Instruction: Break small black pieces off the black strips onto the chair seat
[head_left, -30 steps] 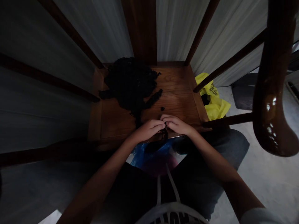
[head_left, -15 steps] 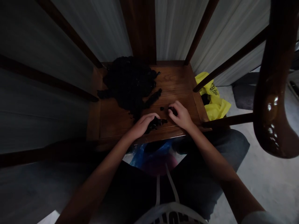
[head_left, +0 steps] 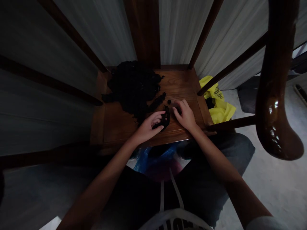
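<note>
A large heap of black, hair-like fibres (head_left: pixel 130 88) lies at the back left of the wooden chair seat (head_left: pixel 184 83). A narrow black tuft (head_left: pixel 157 103) stretches from the heap, and a small black lump (head_left: pixel 169 101) sits just beyond it. My left hand (head_left: pixel 148 125) curls around a curved black tuft (head_left: pixel 165 118), which appears held at the fingertips. My right hand (head_left: pixel 185 115) rests beside that tuft with its fingers spread. A dark bit (head_left: pixel 176 108) lies partly hidden under those fingers.
Dark wooden chair spindles (head_left: pixel 233 64) rise around the seat, with a glossy curved armrest (head_left: pixel 275 95) at right. A yellow plastic bag (head_left: pixel 220 110) lies beyond the right edge, and a blue plastic bag (head_left: pixel 146 161) lies below the front edge. Pale curtains hang behind.
My hands have parted from their close position at the seat's front edge and moved farther onto the seat. The curved black tuft has shifted up between them.
</note>
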`<state>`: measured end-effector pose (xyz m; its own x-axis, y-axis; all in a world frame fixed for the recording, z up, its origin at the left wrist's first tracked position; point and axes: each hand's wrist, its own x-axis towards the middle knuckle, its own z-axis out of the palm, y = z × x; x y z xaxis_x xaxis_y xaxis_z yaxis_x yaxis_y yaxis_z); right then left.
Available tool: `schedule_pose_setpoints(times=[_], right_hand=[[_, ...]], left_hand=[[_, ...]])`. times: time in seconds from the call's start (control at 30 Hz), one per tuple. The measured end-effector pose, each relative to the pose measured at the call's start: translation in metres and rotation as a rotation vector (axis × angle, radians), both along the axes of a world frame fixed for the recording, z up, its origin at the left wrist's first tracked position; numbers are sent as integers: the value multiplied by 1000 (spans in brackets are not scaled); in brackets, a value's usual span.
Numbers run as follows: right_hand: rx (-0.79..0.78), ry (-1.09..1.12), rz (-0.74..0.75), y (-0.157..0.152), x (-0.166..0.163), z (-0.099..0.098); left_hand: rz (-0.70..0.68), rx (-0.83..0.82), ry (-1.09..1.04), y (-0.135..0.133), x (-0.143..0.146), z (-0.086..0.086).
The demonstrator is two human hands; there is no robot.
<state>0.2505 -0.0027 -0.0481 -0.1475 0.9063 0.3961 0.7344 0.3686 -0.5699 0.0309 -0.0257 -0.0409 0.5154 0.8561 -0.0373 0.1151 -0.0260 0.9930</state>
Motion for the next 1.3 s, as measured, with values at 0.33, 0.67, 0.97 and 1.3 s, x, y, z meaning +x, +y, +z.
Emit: schedule_pose_setpoints(times=[0.33,0.67,0.97,1.3], right_hand=[[176,-190,360,-39,-10,6],[26,-211,514,-34,-5,11],[-49,-178,468,-36,-12,7],[10,-165,443,-37,-9,5]], left_hand=[[100,90,-114,-5,3,0],[122,127,-76,-7,4,-7],[166,149,-25,-4,3,-6],[36,394,228,-9,1,3]])
